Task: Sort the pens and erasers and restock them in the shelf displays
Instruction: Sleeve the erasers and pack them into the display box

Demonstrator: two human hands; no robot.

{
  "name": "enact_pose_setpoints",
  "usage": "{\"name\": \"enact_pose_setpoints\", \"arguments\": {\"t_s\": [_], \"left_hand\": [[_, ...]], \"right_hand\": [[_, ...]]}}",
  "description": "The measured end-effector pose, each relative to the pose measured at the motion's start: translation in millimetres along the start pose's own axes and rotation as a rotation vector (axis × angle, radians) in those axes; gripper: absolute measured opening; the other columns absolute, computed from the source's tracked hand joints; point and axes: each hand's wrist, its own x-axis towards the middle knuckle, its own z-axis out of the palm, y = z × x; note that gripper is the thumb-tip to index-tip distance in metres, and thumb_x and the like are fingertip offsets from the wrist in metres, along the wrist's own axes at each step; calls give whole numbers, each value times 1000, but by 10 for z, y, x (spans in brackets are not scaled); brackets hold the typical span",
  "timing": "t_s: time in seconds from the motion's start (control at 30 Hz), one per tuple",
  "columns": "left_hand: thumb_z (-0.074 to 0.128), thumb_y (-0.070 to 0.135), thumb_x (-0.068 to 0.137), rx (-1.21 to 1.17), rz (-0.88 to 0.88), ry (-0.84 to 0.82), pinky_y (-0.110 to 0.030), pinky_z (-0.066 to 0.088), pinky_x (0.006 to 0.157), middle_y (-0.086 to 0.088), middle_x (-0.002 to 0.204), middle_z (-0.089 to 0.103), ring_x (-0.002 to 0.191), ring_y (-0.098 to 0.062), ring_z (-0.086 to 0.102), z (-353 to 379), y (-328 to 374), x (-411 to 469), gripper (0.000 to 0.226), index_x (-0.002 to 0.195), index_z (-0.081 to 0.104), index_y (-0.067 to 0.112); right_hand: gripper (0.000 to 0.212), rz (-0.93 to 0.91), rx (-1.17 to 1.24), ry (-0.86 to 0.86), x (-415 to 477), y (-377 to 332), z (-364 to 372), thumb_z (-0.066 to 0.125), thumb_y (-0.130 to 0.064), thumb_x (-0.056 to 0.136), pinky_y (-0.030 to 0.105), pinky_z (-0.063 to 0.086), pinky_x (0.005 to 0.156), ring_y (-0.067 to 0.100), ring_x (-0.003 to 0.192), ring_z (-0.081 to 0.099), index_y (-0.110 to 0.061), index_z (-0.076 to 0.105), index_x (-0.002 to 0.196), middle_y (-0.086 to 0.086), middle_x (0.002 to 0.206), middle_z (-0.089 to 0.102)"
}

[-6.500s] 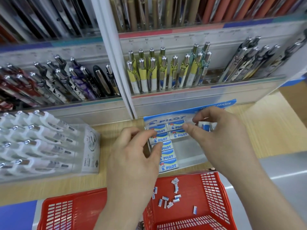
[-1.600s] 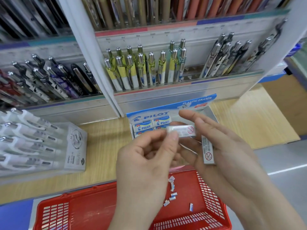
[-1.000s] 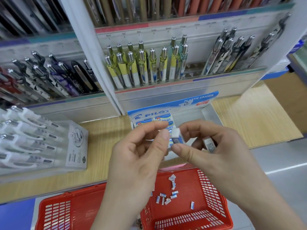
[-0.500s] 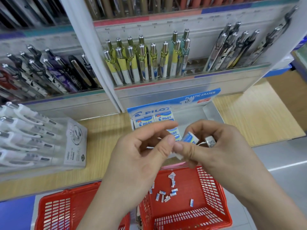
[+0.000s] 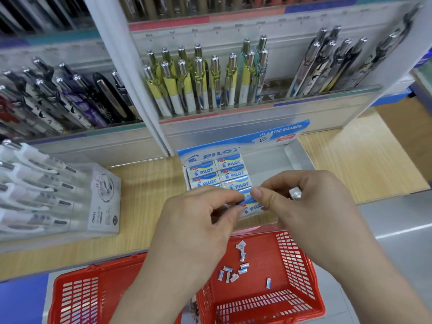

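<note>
head | left hand (image 5: 194, 228), right hand (image 5: 304, 211) pinch eraser (image 5: 251, 205) | apparently over tray (image 5: 297, 155)

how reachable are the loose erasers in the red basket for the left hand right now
Probably yes: the red basket is open-topped just below the left hand, nothing covering the loose erasers. But its fingers pinch an eraser, so release first.

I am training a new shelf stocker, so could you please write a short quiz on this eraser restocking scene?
1. True or false: the Pilot display box is full of erasers.
2. The loose erasers lie in: A the red basket; B the Pilot display box; C the left hand.
3. How many erasers does the right hand hold?
Key: 1 false, its right half is bare; 2 A; 3 two: the Pilot eraser shared with the left hand, and a second eraser.
</note>
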Motion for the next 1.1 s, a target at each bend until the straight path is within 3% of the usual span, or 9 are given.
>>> {"name": "enact_pose_setpoints", "arguments": {"t_s": [0.1, 0.2, 0.4, 0.6, 0.77, 0.87, 0.93, 1.03, 1.1], "left_hand": [[57, 37, 81, 281, 138, -21, -19, 44, 65, 17, 82, 61, 78, -6, 54, 11, -90, -3, 17, 88, 72, 33], [49, 46, 81, 250, 102, -28, -14, 39, 65, 17, 82, 53, 79, -6, 52, 27, -161, -7, 27, 92, 71, 36], [58, 46, 79, 193, 81, -23, -22, 44, 62, 15, 82, 54, 77, -7, 55, 57, -200, 32, 20, 92, 70, 35], [73, 42, 68, 149, -40, 44, -35, 49, 63, 15, 73, 59, 73, -5, 58, 86, -118, 82, 10, 71, 73, 32], [80, 33, 68, 192, -68, 21, -35, 47, 70, 17, 73, 60, 78, -7, 56, 73, -99, 93, 8, 68, 71, 33], [75, 31, 72, 224, -33, 54, -21, 41, 69, 18, 73, 61, 76, -4, 53, 61, -93, 79, 5, 72, 71, 33], [74, 31, 73, 103, -50, 103, -9, 36, 63, 19, 71, 62, 70, 0, 52, 46, -40, 53, 5, 76, 71, 33], [75, 37, 71, -171, -66, 39, -10, 43, 63, 18, 79, 64, 70, -5, 58, 33, 152, 6, 22, 91, 68, 44], [71, 40, 70, -210, -11, -62, -17, 49, 68, 16, 87, 62, 75, -9, 60, 41, 259, -2, 39, 106, 61, 52]], "right_hand": [[23, -19, -258, 49, 29, -18, 21, 66, -48, 80, 20, 36, 54, 8, 66, 55, -29, 68, 69, -10, 68, 65], [28, -17, -419, 45, 44, -85, 41, 61, -52, 84, 29, 38, 57, 16, 72, 56, -27, 72, 80, -5, 74, 66], [30, -28, -535, 62, 96, -159, 134, 64, -56, 79, 28, 38, 60, 19, 80, 58, -26, 66, 79, -5, 80, 65], [26, -65, -509, -10, 115, -163, 132, 66, -50, 79, 28, 35, 58, 16, 77, 53, -24, 65, 77, -5, 75, 61], [16, -61, -244, 10, 106, -70, 103, 58, -35, 85, 29, 45, 64, 5, 71, 58, -24, 65, 75, -9, 72, 67], [29, 90, 286, 26, 86, -36, 9, 46, -8, 86, 21, 42, 55, 1, 57, 55, -19, 70, 73, -8, 73, 70], [34, 149, 632, -14, 67, -10, -56, 44, 4, 86, 17, 47, 56, 3, 64, 63, -14, 72, 75, -3, 77, 72], [26, 88, 942, -94, 44, 31, -75, 61, 6, 82, 33, 55, 77, 21, 86, 72, -13, 68, 97, 10, 92, 70], [44, 59, 959, -138, 40, 68, -63, 73, -2, 70, 43, 49, 80, 25, 90, 70, -19, 63, 110, 9, 100, 69]]}}
